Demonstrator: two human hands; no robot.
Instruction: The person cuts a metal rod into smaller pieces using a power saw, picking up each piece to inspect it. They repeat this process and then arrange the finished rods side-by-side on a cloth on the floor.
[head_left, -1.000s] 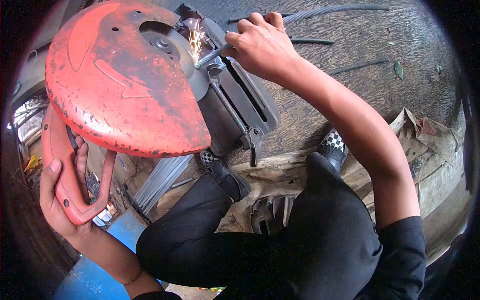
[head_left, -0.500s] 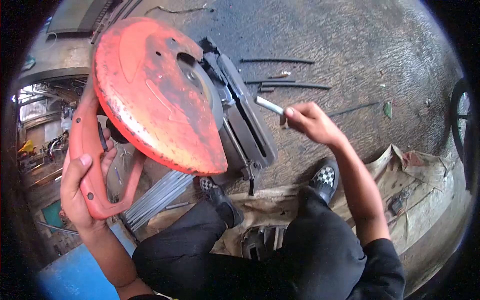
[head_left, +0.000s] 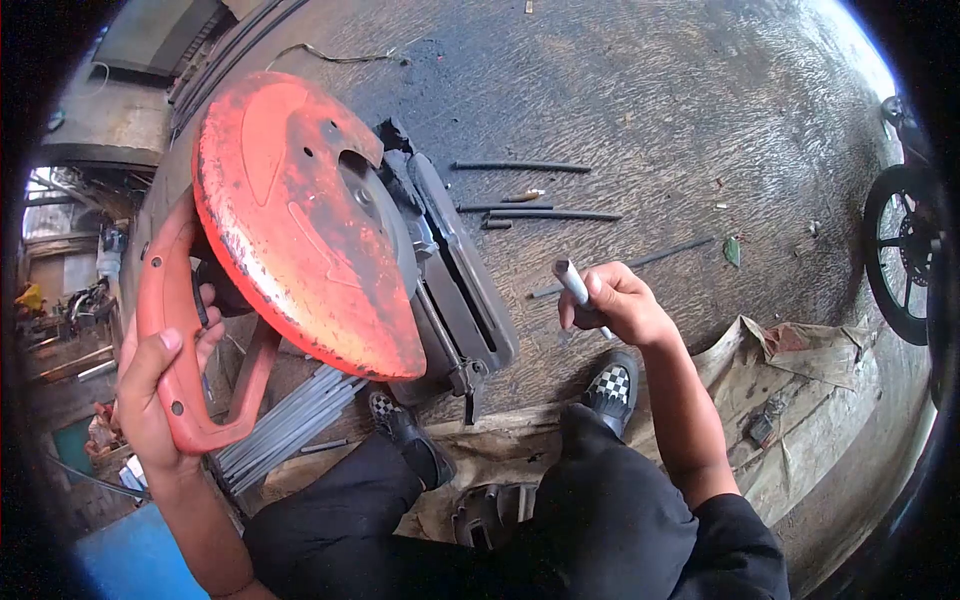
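My left hand (head_left: 150,400) is closed around the orange loop handle (head_left: 172,350) of a cut-off saw, thumb on the near side. The saw's worn orange blade guard (head_left: 300,230) hides most of the disc. Below and right of the guard lies its dark metal base (head_left: 460,290) with a clamp screw (head_left: 440,335). To the right of the saw, my right hand (head_left: 635,308) grips a short grey metal tube (head_left: 570,280) between thumb and fingers. The tube's open end tilts up and left, apart from the saw.
Several dark rods (head_left: 550,214) lie on the rough floor beyond the saw. A bundle of grey tubes (head_left: 290,420) rests beside my foot (head_left: 610,390). Crumpled cloth (head_left: 800,390) covers the ground at right, near a black wheel (head_left: 900,250). A blue surface (head_left: 145,555) is at lower left.
My right hand has lowered and turned the tube, whose open end now points more upward. My left hand still holds the saw handle. The camera view has shifted slightly.
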